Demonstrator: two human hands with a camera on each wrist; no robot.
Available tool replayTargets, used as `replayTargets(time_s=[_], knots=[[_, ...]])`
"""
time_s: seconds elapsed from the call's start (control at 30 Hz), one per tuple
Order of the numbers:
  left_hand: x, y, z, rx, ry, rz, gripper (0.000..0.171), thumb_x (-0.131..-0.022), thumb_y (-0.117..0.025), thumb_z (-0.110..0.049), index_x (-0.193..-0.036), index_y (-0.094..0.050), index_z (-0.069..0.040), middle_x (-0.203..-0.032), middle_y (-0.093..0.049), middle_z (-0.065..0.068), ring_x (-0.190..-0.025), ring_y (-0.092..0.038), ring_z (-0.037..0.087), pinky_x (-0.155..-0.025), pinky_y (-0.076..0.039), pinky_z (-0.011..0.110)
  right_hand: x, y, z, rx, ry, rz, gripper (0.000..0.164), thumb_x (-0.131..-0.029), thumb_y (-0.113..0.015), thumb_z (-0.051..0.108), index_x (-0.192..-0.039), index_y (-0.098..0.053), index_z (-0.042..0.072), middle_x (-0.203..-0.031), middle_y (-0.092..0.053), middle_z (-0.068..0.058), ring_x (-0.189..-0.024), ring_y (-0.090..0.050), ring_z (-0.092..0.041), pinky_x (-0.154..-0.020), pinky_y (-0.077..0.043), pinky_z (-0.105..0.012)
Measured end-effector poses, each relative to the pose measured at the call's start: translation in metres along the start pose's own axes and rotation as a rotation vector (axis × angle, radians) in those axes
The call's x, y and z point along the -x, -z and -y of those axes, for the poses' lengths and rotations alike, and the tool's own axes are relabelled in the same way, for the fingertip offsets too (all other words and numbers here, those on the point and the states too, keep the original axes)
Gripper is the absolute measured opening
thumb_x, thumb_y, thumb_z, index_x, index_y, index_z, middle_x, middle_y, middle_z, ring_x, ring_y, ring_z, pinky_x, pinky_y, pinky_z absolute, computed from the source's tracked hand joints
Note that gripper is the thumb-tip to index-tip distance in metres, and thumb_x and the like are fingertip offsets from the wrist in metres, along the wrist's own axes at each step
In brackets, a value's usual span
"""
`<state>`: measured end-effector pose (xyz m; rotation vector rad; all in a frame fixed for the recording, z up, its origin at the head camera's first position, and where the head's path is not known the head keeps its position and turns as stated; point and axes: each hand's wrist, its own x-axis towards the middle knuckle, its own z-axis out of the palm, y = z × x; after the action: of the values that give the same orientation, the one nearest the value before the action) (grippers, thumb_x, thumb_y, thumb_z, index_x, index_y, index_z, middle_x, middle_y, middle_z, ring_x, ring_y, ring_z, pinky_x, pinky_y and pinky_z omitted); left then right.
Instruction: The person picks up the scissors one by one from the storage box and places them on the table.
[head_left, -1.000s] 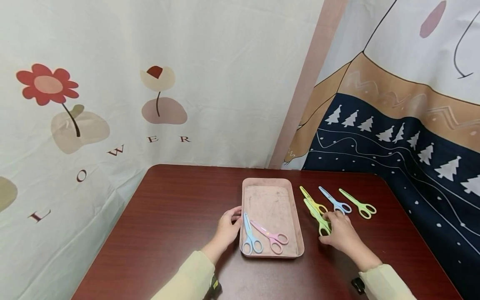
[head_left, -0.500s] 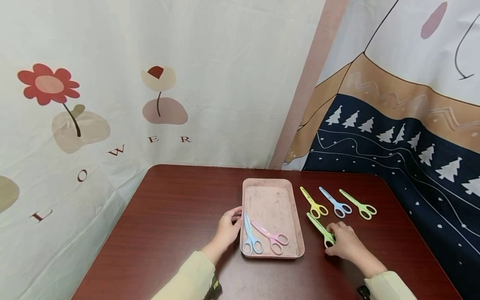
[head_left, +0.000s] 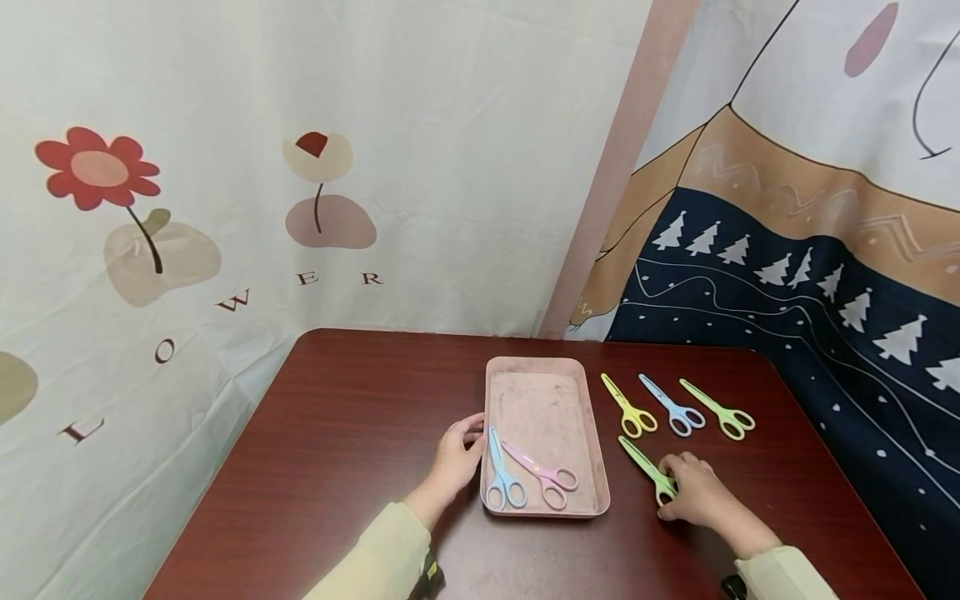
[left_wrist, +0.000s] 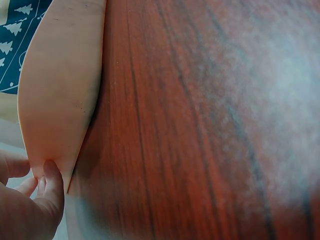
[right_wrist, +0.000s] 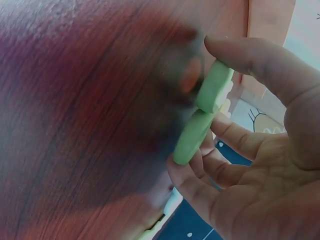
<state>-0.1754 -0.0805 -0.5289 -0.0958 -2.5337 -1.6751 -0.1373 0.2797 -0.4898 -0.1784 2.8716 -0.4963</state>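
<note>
Green scissors [head_left: 647, 459] are held by their handle rings in my right hand [head_left: 699, 489], the blades pointing up and left over the table. In the right wrist view the thumb and a finger touch opposite ends of the green handle [right_wrist: 192, 136]. My left hand [head_left: 455, 457] rests its fingertips against the left side of a pink tray [head_left: 536, 367]; the left wrist view shows them at the tray's wall [left_wrist: 62, 90]. Inside the tray, blue scissors [head_left: 497, 454] and pink scissors [head_left: 525, 459] lie at the near end.
Behind my right hand, yellow scissors [head_left: 618, 397], blue scissors [head_left: 660, 395] and another green pair [head_left: 703, 397] lie in a row on the brown table [head_left: 360, 417]. Printed cloth [head_left: 450, 167] hangs beyond the table's far edge.
My right hand has brought the green scissors toward me and slightly right, away from the yellow pair they had overlapped. The left hand and tray look unmoved.
</note>
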Motion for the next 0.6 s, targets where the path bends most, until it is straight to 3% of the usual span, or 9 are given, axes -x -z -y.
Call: replayTargets(time_s=[0.6], knots=[[0.0001,-0.0001,-0.0005,0.005,0.008,0.004,0.036,-0.089,-0.057,0.0,-0.125,-0.057,0.002,-0.113,-0.062,0.017,-0.097,-0.064,0.027,-0.086,-0.053,0.034,-0.006,0.0022,-0.0045,0.009,0.017,0.039,0.058,-0.056,-0.089,0.02,-0.1,-0.056,0.003,-0.097,-0.053,-0.01,-0.092,-0.049,-0.032,-0.075,-0.046,-0.047]])
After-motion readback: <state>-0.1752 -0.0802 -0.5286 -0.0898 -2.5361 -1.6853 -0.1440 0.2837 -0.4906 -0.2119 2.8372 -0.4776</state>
